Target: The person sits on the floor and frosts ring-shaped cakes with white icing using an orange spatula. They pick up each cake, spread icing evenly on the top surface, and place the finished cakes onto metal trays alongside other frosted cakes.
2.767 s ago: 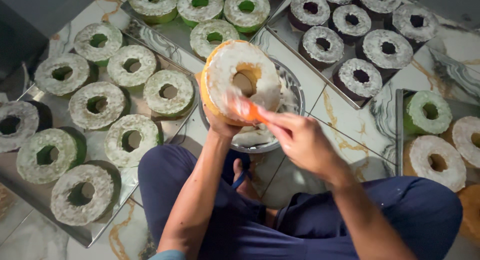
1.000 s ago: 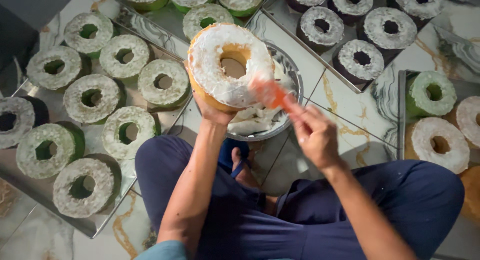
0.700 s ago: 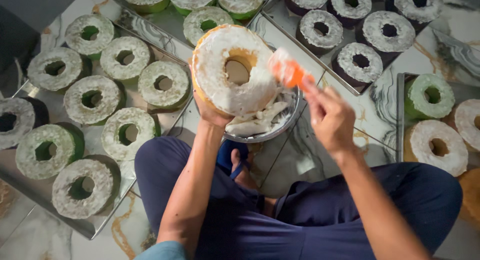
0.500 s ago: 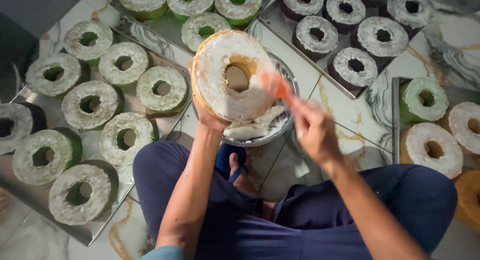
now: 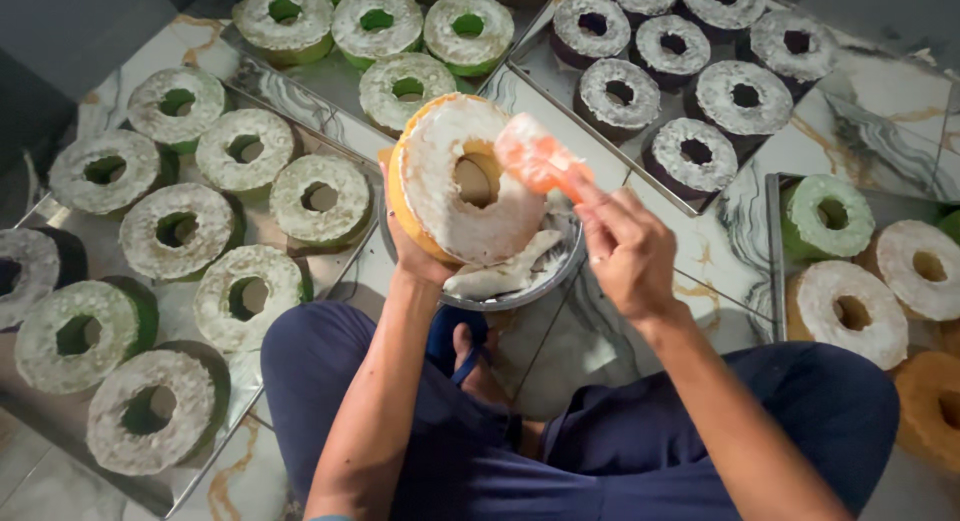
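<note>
- Up and across goes the orange spatula (image 5: 535, 159): half a second ago its blade sat at the cake's right edge, and now it lies over the upper right of the ring, right by the hole.
- Left hand (image 5: 415, 256) is under the yellow ring cake (image 5: 462, 191), palm up, fingers curled around its lower left rim, forearm rising straight from the lap.
- That cake is held tilted toward the camera, its white-coated top facing us, just above the metal bowl (image 5: 560, 271).
- Right hand (image 5: 630, 246) is closed firmly on the spatula handle, fingers wrapped, thumb on top, wrist bent inward toward the cake.
- White cream lies heaped in the bowl, just under the cake's lower edge.
- Bowl sits on the marble floor (image 5: 880, 91) right in front of the crossed legs in dark blue trousers (image 5: 800, 401).
- Off to the left, a metal tray (image 5: 60, 421) carries green ring cakes (image 5: 160, 231) with white tops, in rows.
- Top right, another tray holds dark ring cakes (image 5: 690, 156), also white on top.
- Far right, more cakes, green, pale and orange, stand well apart from the hands.
</note>
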